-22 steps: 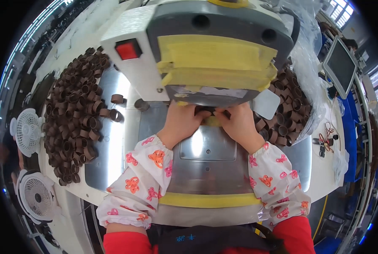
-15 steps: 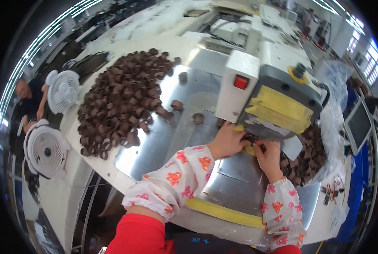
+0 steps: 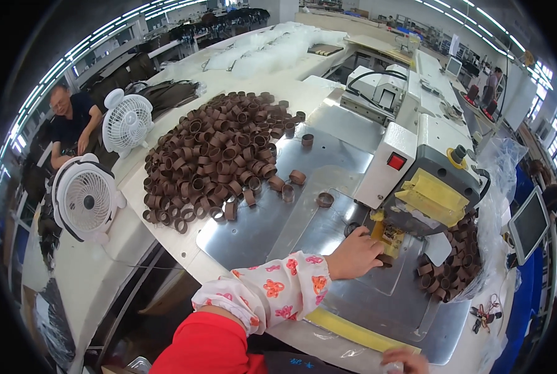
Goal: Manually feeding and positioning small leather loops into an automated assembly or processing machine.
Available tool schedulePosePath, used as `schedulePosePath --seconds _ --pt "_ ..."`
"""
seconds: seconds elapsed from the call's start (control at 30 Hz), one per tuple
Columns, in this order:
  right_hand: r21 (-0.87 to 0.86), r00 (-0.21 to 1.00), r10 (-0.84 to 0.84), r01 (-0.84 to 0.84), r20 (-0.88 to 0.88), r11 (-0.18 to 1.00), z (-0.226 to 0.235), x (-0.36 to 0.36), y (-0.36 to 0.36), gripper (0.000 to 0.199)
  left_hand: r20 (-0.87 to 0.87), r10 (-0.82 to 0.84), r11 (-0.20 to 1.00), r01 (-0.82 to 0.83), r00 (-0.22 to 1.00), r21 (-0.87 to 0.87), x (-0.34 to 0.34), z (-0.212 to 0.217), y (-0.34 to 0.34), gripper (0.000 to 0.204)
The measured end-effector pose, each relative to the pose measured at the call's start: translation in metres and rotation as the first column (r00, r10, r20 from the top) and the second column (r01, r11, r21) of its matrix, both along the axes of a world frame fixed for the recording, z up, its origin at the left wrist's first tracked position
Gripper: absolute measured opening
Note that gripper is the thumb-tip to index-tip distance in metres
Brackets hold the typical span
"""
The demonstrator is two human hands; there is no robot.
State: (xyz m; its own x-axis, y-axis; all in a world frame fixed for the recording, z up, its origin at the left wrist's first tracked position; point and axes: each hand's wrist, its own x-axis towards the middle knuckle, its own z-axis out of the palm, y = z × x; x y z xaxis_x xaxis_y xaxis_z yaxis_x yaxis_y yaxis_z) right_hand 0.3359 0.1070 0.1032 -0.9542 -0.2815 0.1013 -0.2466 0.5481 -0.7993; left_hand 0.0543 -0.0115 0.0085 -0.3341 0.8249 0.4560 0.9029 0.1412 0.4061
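My left hand (image 3: 356,254), in a white floral sleeve cover, is at the sewing machine's work plate with its fingers closed on a small brown ring (image 3: 385,261) of band material. A darker ring (image 3: 352,229) lies just beyond its fingers. The machine head (image 3: 425,193), grey with yellow tape on it, hangs over the plate close to that hand. My right hand (image 3: 406,359) is low at the bottom edge, blurred and partly cut off; I cannot make out whether it holds anything. Single brown rings (image 3: 324,199) lie on the metal plate left of the machine.
A big heap of brown rings (image 3: 216,156) covers the table's left side. A smaller heap (image 3: 453,262) lies right of the machine beside clear plastic film (image 3: 499,206). White fans (image 3: 85,198) stand at the left, near a seated person (image 3: 73,121). A screen (image 3: 529,215) is at the right.
My right hand has left the machine and dropped to the bottom edge. My left hand has drawn slightly back from under the machine head. The head view has shifted, showing more of the room.
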Motion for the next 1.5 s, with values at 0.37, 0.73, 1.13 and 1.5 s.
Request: schedulePosePath --seconds 0.37,0.73,1.13,1.5 --pt "0.115 0.978 0.128 -0.148 0.165 0.982 -0.045 -0.010 0.014 0.036 -0.027 0.001 0.999 0.000 1.000 0.052 -0.008 -0.008 0.004 0.022" --pt "0.266 0.926 0.242 -0.320 0.289 0.909 -0.111 -0.035 0.046 0.030 -0.026 0.069 0.997 -0.068 0.997 0.030 -0.005 -0.004 -0.005 0.021" --pt "0.397 0.891 -0.224 0.054 0.395 0.916 -0.162 0.012 0.073 0.024 0.026 0.052 0.998 -0.053 0.998 0.042 -0.010 0.004 0.004 0.023" --pt "-0.034 0.882 -0.164 0.200 0.442 0.979 -0.041 0.052 -0.005 0.016 0.091 0.116 0.993 -0.115 0.989 -0.019 -0.015 -0.003 0.002 0.026"
